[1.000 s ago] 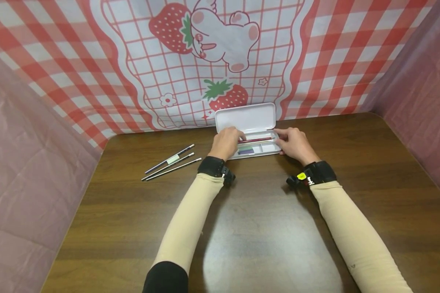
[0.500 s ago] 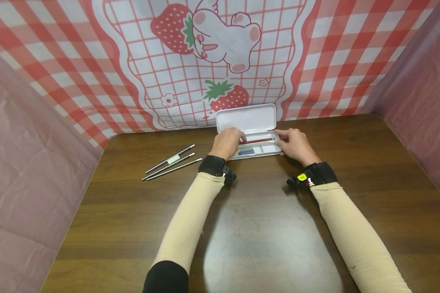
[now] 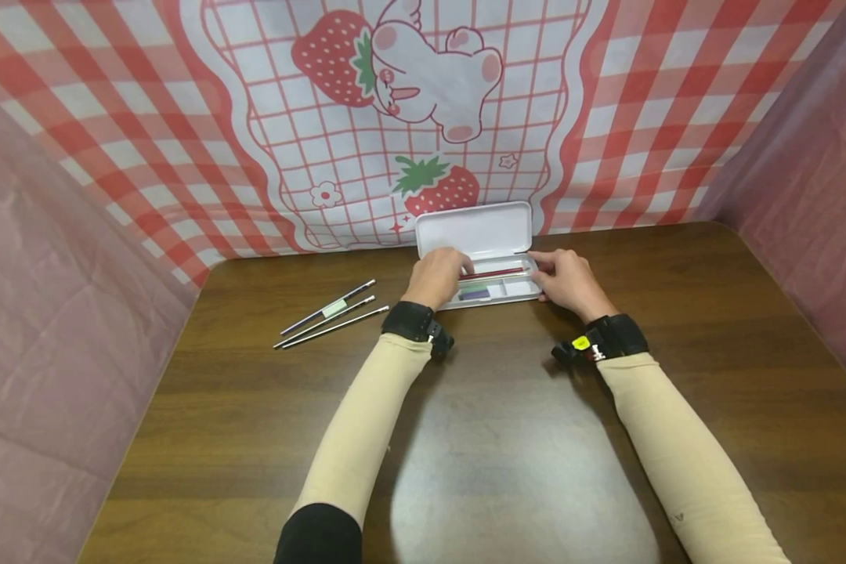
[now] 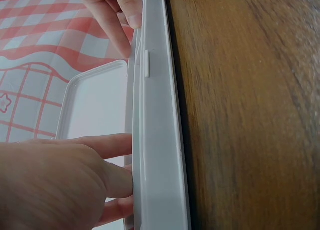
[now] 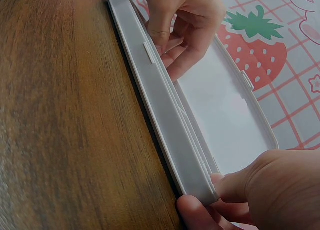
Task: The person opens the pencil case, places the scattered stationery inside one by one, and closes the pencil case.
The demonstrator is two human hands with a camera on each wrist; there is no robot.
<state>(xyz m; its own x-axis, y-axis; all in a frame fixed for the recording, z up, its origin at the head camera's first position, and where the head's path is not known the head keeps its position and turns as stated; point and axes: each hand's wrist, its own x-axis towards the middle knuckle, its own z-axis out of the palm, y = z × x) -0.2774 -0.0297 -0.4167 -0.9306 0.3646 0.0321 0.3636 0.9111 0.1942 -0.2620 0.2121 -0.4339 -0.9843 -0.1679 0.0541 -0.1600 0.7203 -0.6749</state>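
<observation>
A white pencil case (image 3: 475, 229) stands at the back of the table with its lid raised. My left hand (image 3: 433, 277) reaches over its left part, fingers bent down inside. In the right wrist view the case's front wall hides those fingertips, so what they hold cannot be told. A red pencil (image 3: 495, 273) lies lengthwise inside, its left end at my left fingers. My right hand (image 3: 567, 280) grips the right end of the case, thumb at the rim and fingers on the outside. A blue, white and green eraser (image 3: 475, 293) sits in a front compartment.
Left of the case, several pencils (image 3: 334, 327) lie on the wooden table (image 3: 507, 439), a pale green eraser (image 3: 334, 308) among them. Behind the case hangs a red-and-white checked cloth (image 3: 627, 133). Pink cloth (image 3: 804, 172) hangs at both sides.
Both hands keep their places at the case. The view shifts very slightly; nothing else visibly moves.
</observation>
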